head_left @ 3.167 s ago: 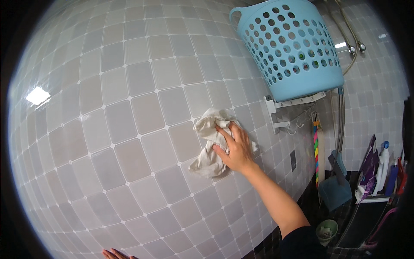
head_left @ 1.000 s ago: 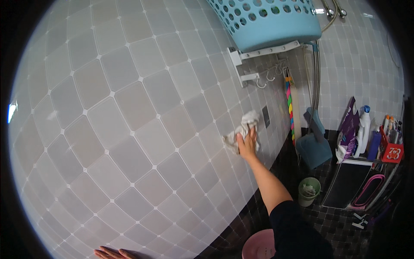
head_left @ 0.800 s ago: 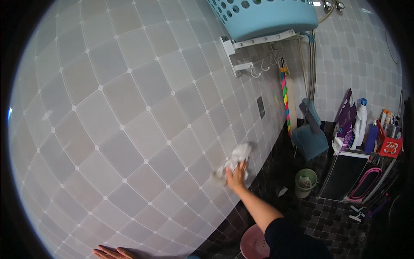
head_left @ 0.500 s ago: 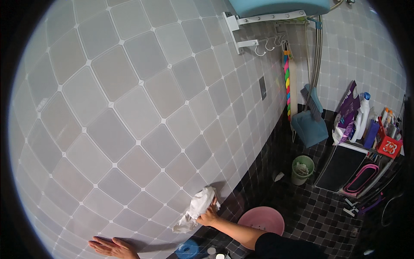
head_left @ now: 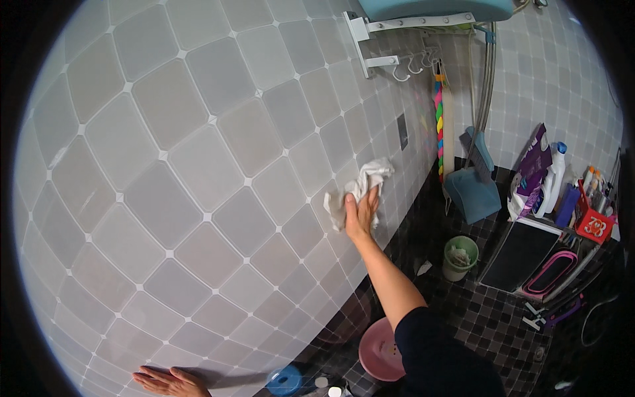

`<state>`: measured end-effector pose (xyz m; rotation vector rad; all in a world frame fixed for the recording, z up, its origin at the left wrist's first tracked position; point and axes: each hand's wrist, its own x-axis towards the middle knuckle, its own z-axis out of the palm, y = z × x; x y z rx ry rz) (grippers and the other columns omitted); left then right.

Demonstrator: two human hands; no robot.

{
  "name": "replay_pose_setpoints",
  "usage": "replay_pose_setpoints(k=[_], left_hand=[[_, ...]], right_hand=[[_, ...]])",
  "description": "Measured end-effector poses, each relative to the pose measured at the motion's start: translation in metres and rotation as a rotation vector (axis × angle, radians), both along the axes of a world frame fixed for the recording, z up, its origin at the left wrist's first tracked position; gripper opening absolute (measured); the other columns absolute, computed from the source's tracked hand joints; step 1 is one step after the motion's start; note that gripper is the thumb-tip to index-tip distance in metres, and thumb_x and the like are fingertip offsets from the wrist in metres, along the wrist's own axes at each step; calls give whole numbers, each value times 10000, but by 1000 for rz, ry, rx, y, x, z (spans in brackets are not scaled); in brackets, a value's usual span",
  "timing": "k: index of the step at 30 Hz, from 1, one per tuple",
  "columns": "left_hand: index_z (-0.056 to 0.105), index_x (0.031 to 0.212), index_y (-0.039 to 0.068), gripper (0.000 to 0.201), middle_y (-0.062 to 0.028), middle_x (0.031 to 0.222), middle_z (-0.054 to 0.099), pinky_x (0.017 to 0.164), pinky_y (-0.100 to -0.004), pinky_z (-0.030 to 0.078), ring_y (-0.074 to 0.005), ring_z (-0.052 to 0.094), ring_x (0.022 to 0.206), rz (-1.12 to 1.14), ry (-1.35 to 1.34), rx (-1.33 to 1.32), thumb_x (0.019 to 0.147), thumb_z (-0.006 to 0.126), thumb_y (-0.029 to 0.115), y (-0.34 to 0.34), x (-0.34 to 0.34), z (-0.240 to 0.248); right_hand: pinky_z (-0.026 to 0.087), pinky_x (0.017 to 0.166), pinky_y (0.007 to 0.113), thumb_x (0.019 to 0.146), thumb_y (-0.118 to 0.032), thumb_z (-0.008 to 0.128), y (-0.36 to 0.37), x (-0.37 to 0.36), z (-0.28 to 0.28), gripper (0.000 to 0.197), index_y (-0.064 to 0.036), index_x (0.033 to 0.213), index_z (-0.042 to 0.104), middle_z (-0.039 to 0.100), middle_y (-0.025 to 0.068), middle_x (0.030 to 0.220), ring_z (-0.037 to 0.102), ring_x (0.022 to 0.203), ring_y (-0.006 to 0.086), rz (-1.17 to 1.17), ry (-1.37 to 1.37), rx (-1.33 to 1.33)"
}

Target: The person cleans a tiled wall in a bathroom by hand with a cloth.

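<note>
My right hand [head_left: 362, 213] presses a crumpled white cloth [head_left: 372, 173] against the grey tiled wall [head_left: 198, 185], right of the middle of the view. Fingers and thumb bear on the cloth, which bunches out above and to the left of them. At the lower left, my left hand [head_left: 173, 382] lies flat on the tiles with its fingers stretched out, holding nothing. Below my right forearm a pink basin [head_left: 378, 354] stands on the floor, partly hidden by my dark sleeve.
A green bin [head_left: 460, 258] stands on the dark tiled floor. Beyond it are a blue dustpan [head_left: 473, 195] and a broom. To the right, a low cabinet [head_left: 519, 255] carries bottles and a red box [head_left: 592, 221]. White hooks [head_left: 401, 74] jut from the wall. A blue lid-like object [head_left: 284, 381] sits low.
My right hand has slid the cloth up the wall and to the right, away from the lower edge of the tiles. My left hand has stayed nearly in place.
</note>
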<state>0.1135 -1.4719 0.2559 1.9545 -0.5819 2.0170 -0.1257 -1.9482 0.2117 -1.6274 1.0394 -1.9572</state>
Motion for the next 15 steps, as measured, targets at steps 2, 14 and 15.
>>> replay_pose_setpoints(k=[2, 14, 15], left_hand=[[215, 1488, 55, 664, -197, 1538, 169, 1132, -499, 144, -359, 177, 1416, 11, 10, -4, 996, 215, 501, 3, -1, -1], [184, 1495, 57, 672, -212, 1550, 110, 1142, -505, 59, -361, 103, 1436, -55, 95, 39, 982, 264, 483, 9, 5, -7], [181, 1495, 56, 669, -218, 1549, 105, 1143, -509, 53, -370, 95, 1436, -67, 131, 46, 982, 271, 476, 11, 5, -9]], right_hand=[[37, 1092, 628, 900, -541, 391, 28, 7, 37, 761, -7, 1435, 299, 137, 304, 1481, 78, 1379, 506, 41, 47, -79], [88, 1069, 671, 765, -566, 583, 265, 122, 11, 512, -200, 1112, 671, 358, 209, 1432, 225, 1381, 407, 354, 348, -641], [91, 1083, 659, 744, -538, 615, 283, 126, -8, 488, -200, 1089, 678, 393, 162, 1424, 255, 1380, 367, 465, 412, -654]])
